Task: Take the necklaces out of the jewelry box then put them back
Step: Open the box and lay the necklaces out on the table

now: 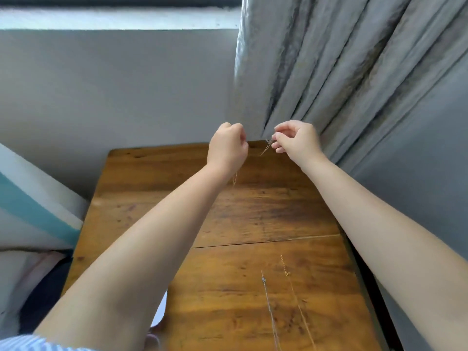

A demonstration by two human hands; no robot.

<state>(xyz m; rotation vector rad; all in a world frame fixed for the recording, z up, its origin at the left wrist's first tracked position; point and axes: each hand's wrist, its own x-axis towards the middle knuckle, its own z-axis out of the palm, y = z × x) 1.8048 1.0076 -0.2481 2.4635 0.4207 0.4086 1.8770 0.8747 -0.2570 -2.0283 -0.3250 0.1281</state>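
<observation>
Because a fine chain tangles when bunched, both hands are raised over the far end of the surface (228,214) and spread apart, each pinching one end of a gold necklace (266,148). The left hand (228,148) is closed on its end, with thread-thin chain trailing down past the wrist; the right hand (293,140) nips the clasp end between thumb and forefinger. Two more chains, one silver (268,302) and one gold (295,297), lie straight and apart near the right edge, probably so they stay separate. The box is out of sight.
</observation>
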